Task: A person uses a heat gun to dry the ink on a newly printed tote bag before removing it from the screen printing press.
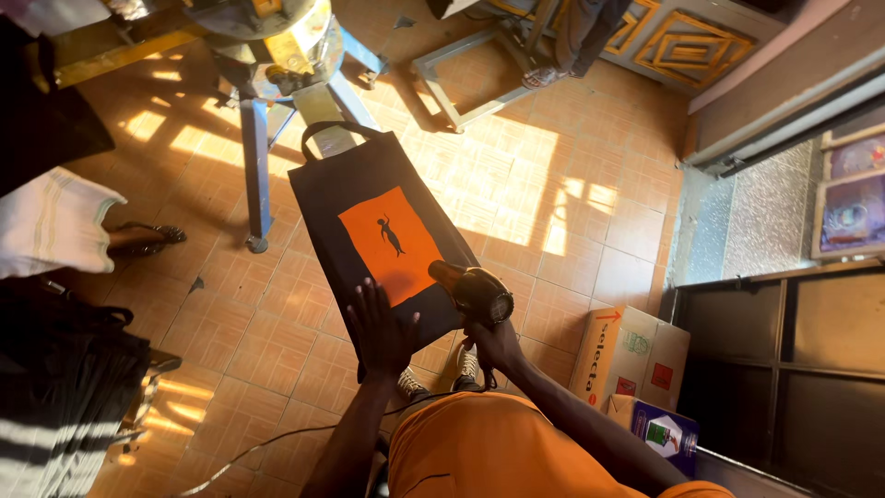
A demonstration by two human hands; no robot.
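A black tote bag (pixel 359 180) with an orange rectangle print (pixel 387 242) and a small dark figure on it lies flat in front of me, handles at the far end. My left hand (pixel 380 330) rests spread on the bag's near edge, fingers apart. My right hand (pixel 491 346) grips the handle of a dark hand-held dryer (pixel 475 290), whose nozzle points at the orange print.
A metal stand with blue legs (pixel 253 157) stands beyond the bag. A cardboard box (pixel 627 355) and a blue box (pixel 668 433) sit on the tiled floor at right. Another person's foot (pixel 147 240) shows at left, another's feet (pixel 553 74) at the back. Dark fabric piles (pixel 64 387) lie at left.
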